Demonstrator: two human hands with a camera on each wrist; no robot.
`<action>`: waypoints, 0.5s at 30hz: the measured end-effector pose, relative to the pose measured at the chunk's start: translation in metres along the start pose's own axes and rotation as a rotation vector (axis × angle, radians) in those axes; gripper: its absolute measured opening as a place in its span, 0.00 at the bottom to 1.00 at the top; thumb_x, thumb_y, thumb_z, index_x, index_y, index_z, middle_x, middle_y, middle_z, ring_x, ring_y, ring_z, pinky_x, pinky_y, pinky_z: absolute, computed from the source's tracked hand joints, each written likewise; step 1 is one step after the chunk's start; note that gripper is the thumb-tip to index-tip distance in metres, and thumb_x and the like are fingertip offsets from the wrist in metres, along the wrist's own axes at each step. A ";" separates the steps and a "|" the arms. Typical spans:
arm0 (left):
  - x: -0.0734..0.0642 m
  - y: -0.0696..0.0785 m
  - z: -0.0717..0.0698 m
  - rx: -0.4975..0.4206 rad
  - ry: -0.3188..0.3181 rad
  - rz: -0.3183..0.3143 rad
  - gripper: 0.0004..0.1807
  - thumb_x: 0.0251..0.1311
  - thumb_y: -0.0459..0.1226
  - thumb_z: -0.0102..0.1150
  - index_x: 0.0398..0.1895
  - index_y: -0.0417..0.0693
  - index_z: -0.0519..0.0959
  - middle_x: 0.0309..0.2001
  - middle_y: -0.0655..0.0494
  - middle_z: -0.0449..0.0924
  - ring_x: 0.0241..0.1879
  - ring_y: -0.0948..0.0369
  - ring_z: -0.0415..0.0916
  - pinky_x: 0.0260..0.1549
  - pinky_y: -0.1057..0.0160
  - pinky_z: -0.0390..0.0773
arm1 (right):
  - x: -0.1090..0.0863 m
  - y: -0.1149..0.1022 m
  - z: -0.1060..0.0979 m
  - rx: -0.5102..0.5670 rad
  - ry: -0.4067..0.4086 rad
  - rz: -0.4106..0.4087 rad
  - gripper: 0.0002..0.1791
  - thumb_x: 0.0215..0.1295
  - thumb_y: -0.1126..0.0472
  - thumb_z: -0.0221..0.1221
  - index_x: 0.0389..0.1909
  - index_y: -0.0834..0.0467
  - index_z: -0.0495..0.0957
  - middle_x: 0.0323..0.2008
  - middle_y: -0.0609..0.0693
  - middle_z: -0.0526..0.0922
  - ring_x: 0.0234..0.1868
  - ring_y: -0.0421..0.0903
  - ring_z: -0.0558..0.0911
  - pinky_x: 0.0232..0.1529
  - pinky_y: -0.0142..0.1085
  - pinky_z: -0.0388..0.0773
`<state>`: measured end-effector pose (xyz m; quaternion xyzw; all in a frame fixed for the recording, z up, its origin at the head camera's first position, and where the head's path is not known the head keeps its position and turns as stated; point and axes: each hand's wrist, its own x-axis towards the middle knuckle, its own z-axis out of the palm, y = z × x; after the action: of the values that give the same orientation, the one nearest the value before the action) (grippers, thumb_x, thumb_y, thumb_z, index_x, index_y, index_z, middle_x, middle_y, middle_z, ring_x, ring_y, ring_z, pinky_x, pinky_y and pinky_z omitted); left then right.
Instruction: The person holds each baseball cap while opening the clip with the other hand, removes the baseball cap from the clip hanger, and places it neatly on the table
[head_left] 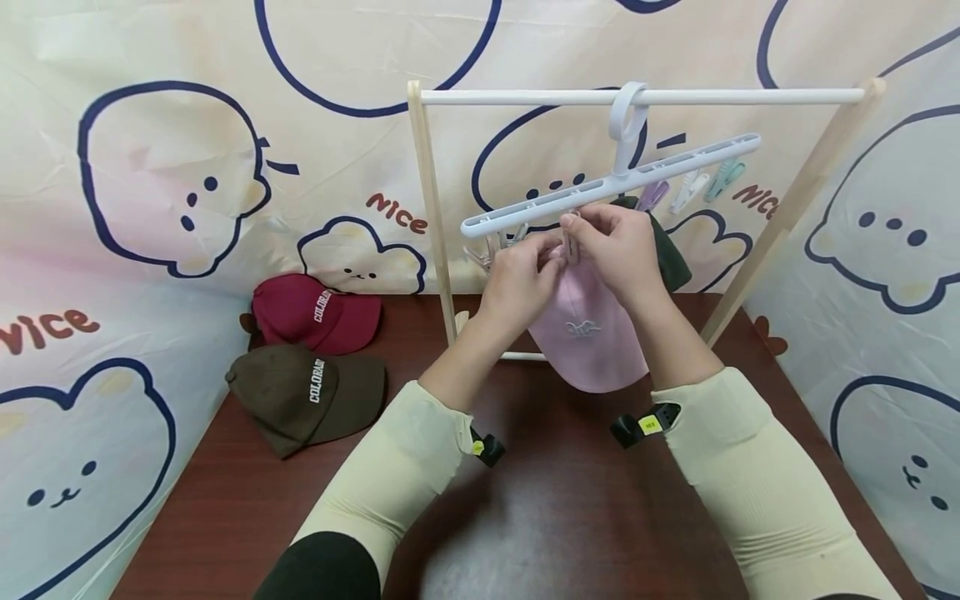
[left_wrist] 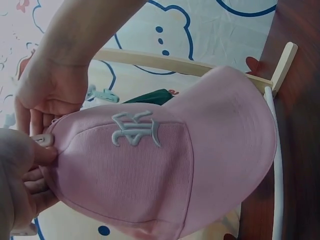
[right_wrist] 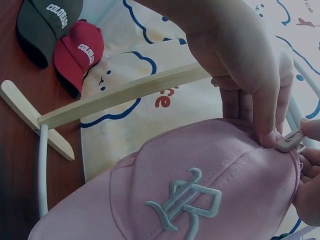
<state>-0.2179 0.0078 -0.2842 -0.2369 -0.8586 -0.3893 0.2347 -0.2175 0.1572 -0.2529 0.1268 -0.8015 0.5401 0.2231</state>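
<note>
A pink baseball cap (head_left: 585,333) with a light embroidered emblem hangs brim down under a white hanger (head_left: 615,185) in the head view. My left hand (head_left: 522,279) pinches the cap's crown at its top edge; in the right wrist view its fingertips lie right beside a clothespin. That pale clothespin (right_wrist: 290,141) sits at the crown's edge, and my right hand (head_left: 618,242) pinches it between thumb and fingers. Behind the right hand, a dark green cap (head_left: 671,260) hangs from the same hanger, partly hidden by the hand and the pink cap.
The hanger hooks over the white rod (head_left: 517,97) of a wooden-sided rack. Purple (head_left: 654,196), white (head_left: 688,192) and teal (head_left: 724,179) clothespins hang at its right end. A red cap (head_left: 292,312) and a brown cap (head_left: 288,392) lie left on the dark table (head_left: 525,517).
</note>
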 end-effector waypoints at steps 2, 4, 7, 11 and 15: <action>0.000 0.000 0.000 -0.027 0.002 -0.013 0.10 0.64 0.35 0.62 0.47 0.43 0.84 0.41 0.52 0.87 0.40 0.62 0.83 0.41 0.67 0.80 | 0.001 0.000 0.000 -0.007 0.000 0.008 0.16 0.64 0.53 0.65 0.40 0.64 0.86 0.27 0.46 0.85 0.30 0.41 0.79 0.28 0.27 0.75; 0.000 0.000 0.000 -0.044 0.002 -0.020 0.11 0.64 0.35 0.62 0.47 0.43 0.84 0.42 0.52 0.88 0.42 0.62 0.84 0.43 0.68 0.80 | 0.002 0.001 0.000 -0.014 0.003 0.018 0.17 0.63 0.53 0.65 0.41 0.64 0.86 0.30 0.47 0.86 0.33 0.40 0.79 0.30 0.27 0.75; 0.000 -0.001 0.001 -0.061 0.005 -0.018 0.10 0.64 0.35 0.61 0.47 0.43 0.84 0.43 0.52 0.87 0.43 0.62 0.84 0.44 0.69 0.80 | 0.002 0.001 0.000 -0.005 0.010 0.039 0.17 0.63 0.53 0.66 0.41 0.65 0.86 0.32 0.49 0.87 0.35 0.40 0.80 0.31 0.27 0.77; -0.001 -0.001 0.003 -0.079 0.009 -0.016 0.10 0.65 0.34 0.61 0.47 0.42 0.83 0.44 0.51 0.87 0.43 0.63 0.84 0.44 0.71 0.79 | 0.003 0.001 0.000 0.020 0.024 0.065 0.17 0.62 0.54 0.67 0.42 0.65 0.86 0.33 0.49 0.87 0.35 0.41 0.79 0.30 0.27 0.77; -0.001 -0.002 0.002 -0.087 0.011 -0.012 0.10 0.64 0.34 0.61 0.47 0.42 0.83 0.44 0.51 0.87 0.44 0.63 0.84 0.44 0.72 0.79 | 0.004 0.001 0.002 0.045 0.043 0.080 0.16 0.62 0.55 0.67 0.41 0.66 0.86 0.30 0.47 0.86 0.32 0.41 0.79 0.28 0.27 0.76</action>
<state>-0.2188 0.0084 -0.2866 -0.2397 -0.8410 -0.4289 0.2266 -0.2219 0.1564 -0.2522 0.0879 -0.7885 0.5693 0.2157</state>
